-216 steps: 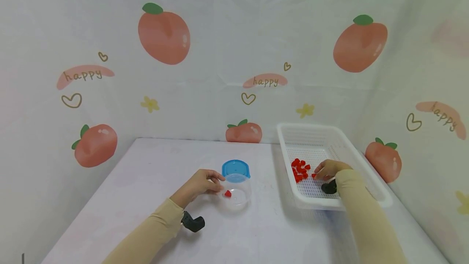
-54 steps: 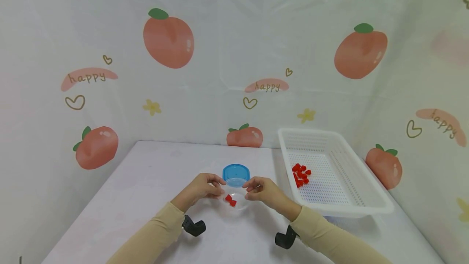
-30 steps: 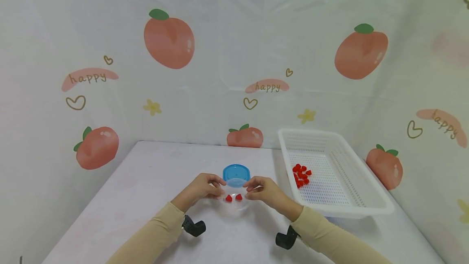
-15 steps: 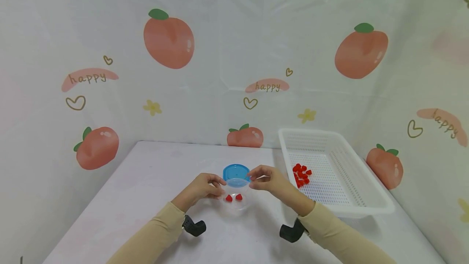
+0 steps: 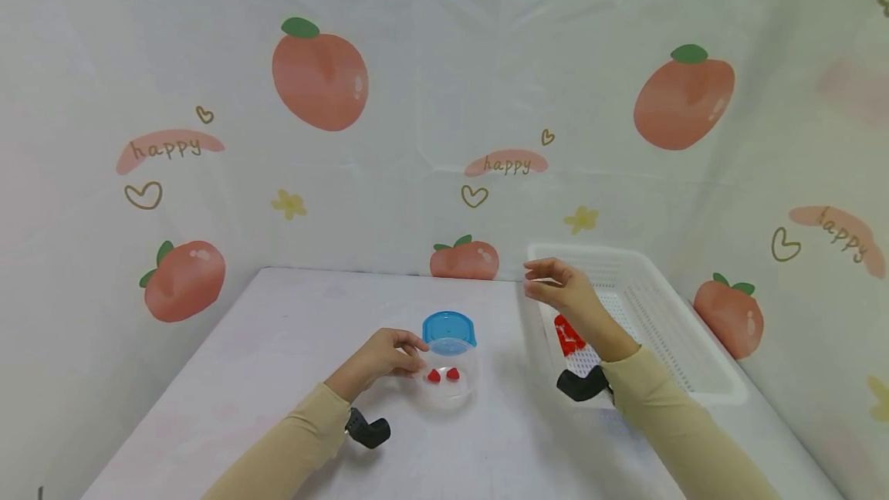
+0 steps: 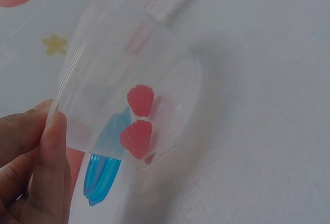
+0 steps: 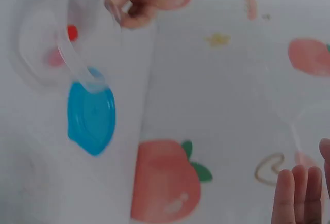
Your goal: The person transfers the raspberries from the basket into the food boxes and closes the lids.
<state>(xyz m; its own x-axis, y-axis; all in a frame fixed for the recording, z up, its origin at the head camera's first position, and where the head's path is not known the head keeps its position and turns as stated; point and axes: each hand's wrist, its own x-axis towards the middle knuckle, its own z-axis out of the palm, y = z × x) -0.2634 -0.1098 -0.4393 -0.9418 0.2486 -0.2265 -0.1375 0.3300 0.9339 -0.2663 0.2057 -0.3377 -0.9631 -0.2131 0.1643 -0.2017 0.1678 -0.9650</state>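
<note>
In the head view my left hand (image 5: 380, 357) pinches the rim of a clear plastic tub (image 5: 451, 401) between thumb and fingers. The left wrist view shows that grip close up, with two red raspberries (image 6: 140, 100) lying apart on the tub's bottom. Behind the tub is a blue lid (image 5: 448, 326), lying on the table. My right hand (image 5: 571, 298) is raised over the left side of a white basket (image 5: 708, 357), its fingers extended and holding nothing. More raspberries (image 5: 569, 336) lie in that basket, partly hidden by the right hand and wrist.
The white table (image 5: 333, 299) ends at a printed cloth backdrop (image 5: 417, 83). The basket stands at the table's right side with raised, slotted walls. A black wrist camera (image 5: 582, 384) hangs under the right wrist, and another (image 5: 368, 429) under the left.
A second raspberry has joined the first in the tub, and the two have been spread apart. My right hand has left the tub and risen rightward to the basket. The left hand stays on the rim.
</note>
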